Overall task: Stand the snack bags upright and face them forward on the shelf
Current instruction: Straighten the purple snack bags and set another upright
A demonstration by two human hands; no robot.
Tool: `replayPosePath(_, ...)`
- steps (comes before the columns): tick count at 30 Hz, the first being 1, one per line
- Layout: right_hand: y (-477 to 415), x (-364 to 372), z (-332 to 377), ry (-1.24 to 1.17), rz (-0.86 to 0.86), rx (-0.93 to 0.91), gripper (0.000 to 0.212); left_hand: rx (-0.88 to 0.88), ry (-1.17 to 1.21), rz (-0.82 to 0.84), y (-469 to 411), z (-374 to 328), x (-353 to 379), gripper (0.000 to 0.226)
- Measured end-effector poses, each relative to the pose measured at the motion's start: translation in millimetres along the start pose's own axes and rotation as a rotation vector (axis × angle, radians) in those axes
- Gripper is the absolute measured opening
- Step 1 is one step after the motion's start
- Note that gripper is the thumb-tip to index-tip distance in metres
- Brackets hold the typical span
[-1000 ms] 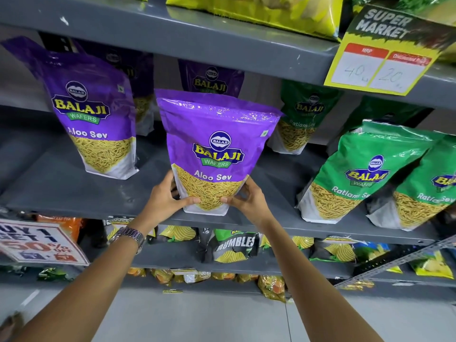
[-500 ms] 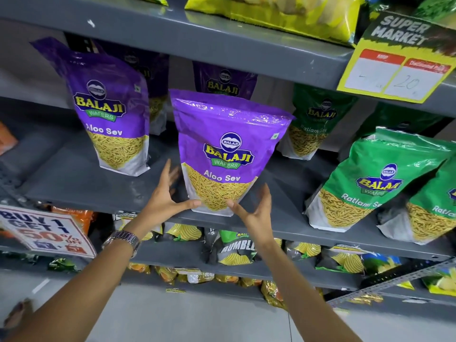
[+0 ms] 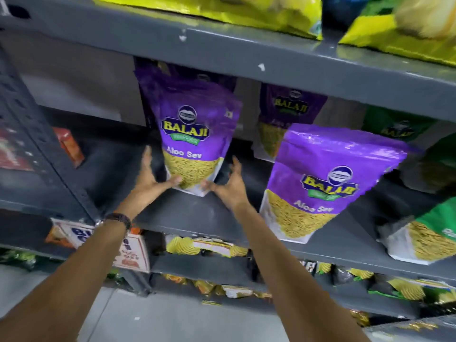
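Our left hand (image 3: 150, 180) now sits open at the lower left corner of the far purple bag (image 3: 195, 134), thumb touching the bag's base and fingers spread up along its side; half a second ago this hand was spread beside the near purple bag (image 3: 323, 186) instead. Our right hand (image 3: 228, 186) has made the same shift: it hovers wide at the far bag's lower right corner, fingers curled like a claw, thumb tip close to the bag's bottom edge, though blur keeps us from telling whether it touches. Neither hand grips anything. The far bag stands upright on the grey shelf (image 3: 197, 218), label facing us, set back from the front edge. The near bag, released, stands on its own to the right, close to the shelf's front edge, top leaning slightly right, label forward. Our view has swung left, so the green bags (image 3: 424, 240) sit cut off at the right border. The whole frame is motion-blurred.
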State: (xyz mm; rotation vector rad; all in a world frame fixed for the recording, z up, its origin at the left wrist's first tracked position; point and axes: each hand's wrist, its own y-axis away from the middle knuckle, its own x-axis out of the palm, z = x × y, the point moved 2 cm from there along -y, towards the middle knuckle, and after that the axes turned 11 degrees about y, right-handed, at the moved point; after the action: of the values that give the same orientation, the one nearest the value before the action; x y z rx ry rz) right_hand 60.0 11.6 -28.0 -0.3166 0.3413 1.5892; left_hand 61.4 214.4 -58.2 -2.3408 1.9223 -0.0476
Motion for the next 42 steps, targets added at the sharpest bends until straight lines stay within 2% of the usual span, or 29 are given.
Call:
replayPosePath(2,-15.6,1.4,4.8,-0.064,0.046,-0.076,0.084,0.015,0.058,0.153,-13.1,-0.8,0.9,0.098)
replayPosePath(3,-20.0,2.0,5.4,-0.079,0.064,-0.113,0.073,0.011,0.092,0.179,-15.8,-0.3,1.5,0.092)
replayPosePath(6,-23.1,1.8,6.0,-0.079,0.059,-0.142,0.061,0.026,0.121,0.092,-15.0,-1.6,0.4,0.086)
replayPosePath(10,-10.8,-2.9,8.1,-0.046,0.051,-0.158,0.064,0.037,0.018,0.088,-9.4,-4.0,-5.2,0.106)
replayPosePath(13,4.3,-6.1,3.0,-0.055,0.081,-0.157,0.061,0.031,-0.094,0.140,1.5,-4.2,-12.8,0.102)
replayPosePath(18,27.0,-11.7,-3.3,-0.062,0.096,-0.145,0.053,0.003,-0.023,0.161,24.2,3.0,-21.7,0.099)
replayPosePath(21,35.0,-13.0,-3.5,-0.051,0.111,-0.139,0.051,0.009,0.004,0.148,32.0,5.2,-22.2,0.089)
replayPosePath(42,51.6,-11.9,-10.7,-0.085,0.090,-0.133,0.046,-0.030,0.006,0.125,54.1,0.1,-21.9,0.104)
